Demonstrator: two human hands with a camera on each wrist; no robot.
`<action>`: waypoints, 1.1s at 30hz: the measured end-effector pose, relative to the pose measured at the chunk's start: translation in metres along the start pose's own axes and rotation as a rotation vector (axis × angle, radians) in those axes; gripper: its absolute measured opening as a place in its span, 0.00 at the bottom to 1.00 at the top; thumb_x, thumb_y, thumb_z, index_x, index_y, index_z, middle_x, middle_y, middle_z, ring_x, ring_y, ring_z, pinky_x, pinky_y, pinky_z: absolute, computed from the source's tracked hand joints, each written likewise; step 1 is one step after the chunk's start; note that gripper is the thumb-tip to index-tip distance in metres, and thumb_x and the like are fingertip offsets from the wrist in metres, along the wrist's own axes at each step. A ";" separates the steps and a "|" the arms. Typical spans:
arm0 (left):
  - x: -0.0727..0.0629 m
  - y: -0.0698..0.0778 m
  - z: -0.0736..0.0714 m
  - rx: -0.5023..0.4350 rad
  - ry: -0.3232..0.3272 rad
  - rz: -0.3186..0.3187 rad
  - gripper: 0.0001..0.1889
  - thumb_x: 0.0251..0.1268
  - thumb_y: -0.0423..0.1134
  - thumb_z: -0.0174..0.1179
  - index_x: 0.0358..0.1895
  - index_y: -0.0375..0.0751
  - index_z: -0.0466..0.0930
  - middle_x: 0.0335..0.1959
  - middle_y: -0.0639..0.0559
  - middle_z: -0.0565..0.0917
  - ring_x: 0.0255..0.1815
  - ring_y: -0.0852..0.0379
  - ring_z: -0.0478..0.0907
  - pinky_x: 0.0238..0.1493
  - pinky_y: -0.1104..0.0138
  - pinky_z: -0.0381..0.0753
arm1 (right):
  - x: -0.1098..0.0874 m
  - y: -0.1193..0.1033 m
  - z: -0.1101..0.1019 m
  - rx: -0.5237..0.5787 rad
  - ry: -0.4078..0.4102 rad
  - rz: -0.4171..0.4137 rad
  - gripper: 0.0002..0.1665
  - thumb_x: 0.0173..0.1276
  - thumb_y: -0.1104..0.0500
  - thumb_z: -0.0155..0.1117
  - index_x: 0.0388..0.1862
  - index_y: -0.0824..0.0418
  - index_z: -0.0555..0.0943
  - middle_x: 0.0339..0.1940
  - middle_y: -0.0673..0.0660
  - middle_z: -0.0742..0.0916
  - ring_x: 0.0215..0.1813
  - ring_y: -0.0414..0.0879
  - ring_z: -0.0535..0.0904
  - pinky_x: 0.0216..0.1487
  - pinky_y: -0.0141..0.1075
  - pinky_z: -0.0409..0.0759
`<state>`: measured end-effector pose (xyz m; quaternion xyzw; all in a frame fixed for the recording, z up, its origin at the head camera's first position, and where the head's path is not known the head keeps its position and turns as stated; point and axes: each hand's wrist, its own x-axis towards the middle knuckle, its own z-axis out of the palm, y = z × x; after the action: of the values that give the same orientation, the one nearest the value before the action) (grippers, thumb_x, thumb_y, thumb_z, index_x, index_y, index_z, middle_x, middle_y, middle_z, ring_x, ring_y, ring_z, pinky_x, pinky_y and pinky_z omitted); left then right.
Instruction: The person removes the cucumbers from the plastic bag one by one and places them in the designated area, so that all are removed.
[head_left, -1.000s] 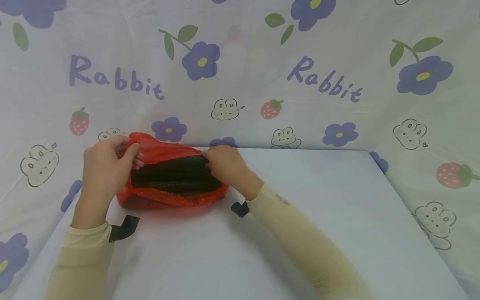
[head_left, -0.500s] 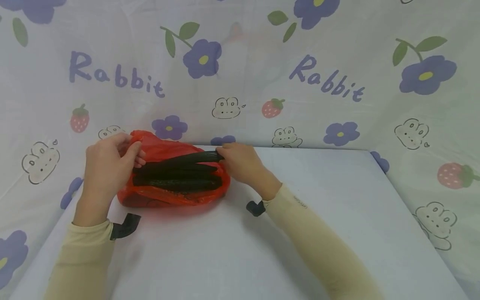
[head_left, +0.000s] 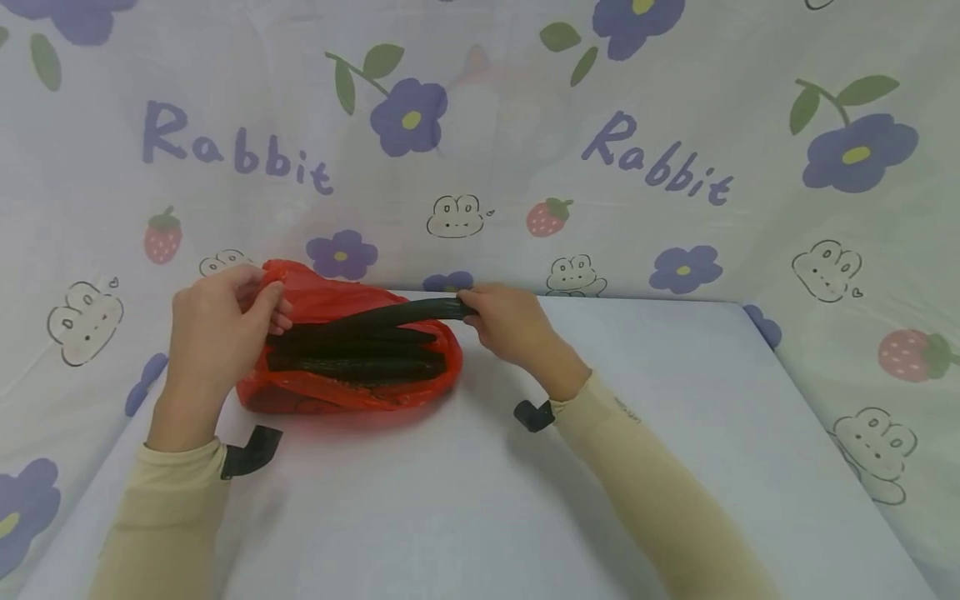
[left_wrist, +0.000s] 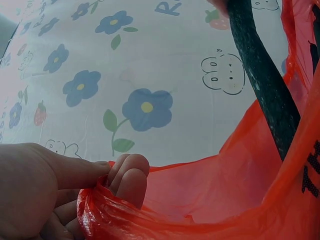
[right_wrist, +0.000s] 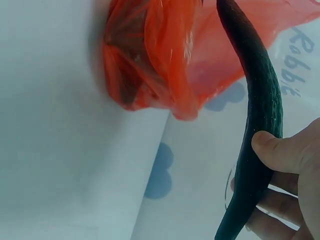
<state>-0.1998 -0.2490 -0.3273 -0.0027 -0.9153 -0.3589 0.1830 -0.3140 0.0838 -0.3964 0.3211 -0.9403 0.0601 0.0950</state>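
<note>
A red plastic bag (head_left: 330, 400) lies at the back left of the white table, its mouth facing up and towards me. Inside it are several dark green cucumbers (head_left: 360, 367). My left hand (head_left: 213, 333) pinches the bag's upper left edge between thumb and fingers; the left wrist view shows the gathered red film (left_wrist: 107, 212) there. With my right hand (head_left: 517, 329) I grip one long, slightly curved cucumber (right_wrist: 262, 95) near its right end. Its other end still overlaps the bag's opening in the head view, and the cucumber slopes upward to the right.
The white table (head_left: 465, 500) stretches to the front and right of the bag. Behind it hangs a pale curtain (head_left: 510, 125) printed with flowers, strawberries and rabbits. A black strap piece (head_left: 251, 454) sticks out from the left wrist, another (head_left: 532, 415) from the right.
My right hand has moved to the right, drawing one cucumber up and partly out from among the others. My left hand keeps its pinch on the bag and has hardly moved.
</note>
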 end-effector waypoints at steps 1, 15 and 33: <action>0.000 0.000 0.000 0.000 -0.001 -0.001 0.12 0.83 0.37 0.62 0.57 0.32 0.86 0.37 0.40 0.90 0.38 0.43 0.91 0.35 0.89 0.72 | -0.001 0.002 0.000 0.004 0.007 0.001 0.21 0.77 0.59 0.73 0.66 0.60 0.85 0.46 0.55 0.89 0.47 0.51 0.83 0.55 0.42 0.86; 0.000 0.002 0.000 0.021 0.008 -0.003 0.11 0.83 0.38 0.62 0.53 0.33 0.86 0.36 0.40 0.90 0.38 0.43 0.91 0.35 0.89 0.72 | -0.022 0.029 -0.007 0.103 0.062 0.043 0.16 0.77 0.61 0.74 0.60 0.60 0.86 0.48 0.55 0.91 0.49 0.53 0.85 0.59 0.47 0.86; 0.000 0.001 0.001 0.024 0.003 0.002 0.11 0.83 0.38 0.62 0.54 0.33 0.86 0.36 0.41 0.91 0.37 0.45 0.91 0.37 0.84 0.79 | -0.054 0.082 -0.013 0.163 0.135 0.054 0.19 0.75 0.64 0.74 0.63 0.64 0.86 0.50 0.59 0.91 0.51 0.57 0.86 0.58 0.53 0.84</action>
<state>-0.2003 -0.2474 -0.3272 -0.0007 -0.9192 -0.3477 0.1846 -0.3207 0.1825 -0.3999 0.2977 -0.9320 0.1606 0.1300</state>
